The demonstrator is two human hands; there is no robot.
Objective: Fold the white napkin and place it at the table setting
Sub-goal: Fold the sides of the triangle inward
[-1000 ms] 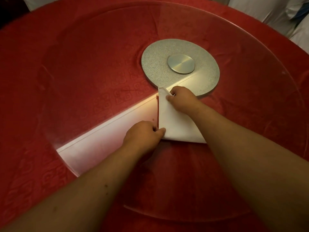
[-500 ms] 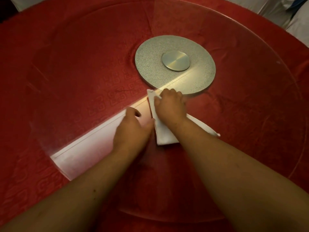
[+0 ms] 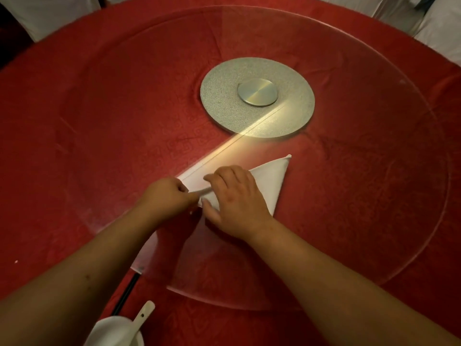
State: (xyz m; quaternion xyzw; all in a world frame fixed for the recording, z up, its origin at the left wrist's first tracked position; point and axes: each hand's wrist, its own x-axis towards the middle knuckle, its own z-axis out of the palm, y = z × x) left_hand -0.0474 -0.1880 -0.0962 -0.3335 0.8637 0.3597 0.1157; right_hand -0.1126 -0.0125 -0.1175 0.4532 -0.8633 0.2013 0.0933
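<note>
White napkin (image 3: 270, 181) lies pressed under the flat, spread right hand (image 3: 235, 201); left hand (image 3: 166, 196) fingers pinch its corner.

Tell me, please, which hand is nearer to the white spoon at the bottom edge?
Left. The left hand pinches the napkin at its left end, above the spoon. The right hand presses on the napkin, farther right of the spoon.

Occluded and cropped regions, head view.
The right hand (image 3: 235, 201) covers the near-left part of the white napkin (image 3: 270, 182); the fold beneath cannot be read. The left hand (image 3: 166, 196) hides its fingertips at the cloth's corner. The white bowl (image 3: 112, 332) is cut by the bottom edge; the black chopsticks (image 3: 126, 294) pass behind it.
</note>
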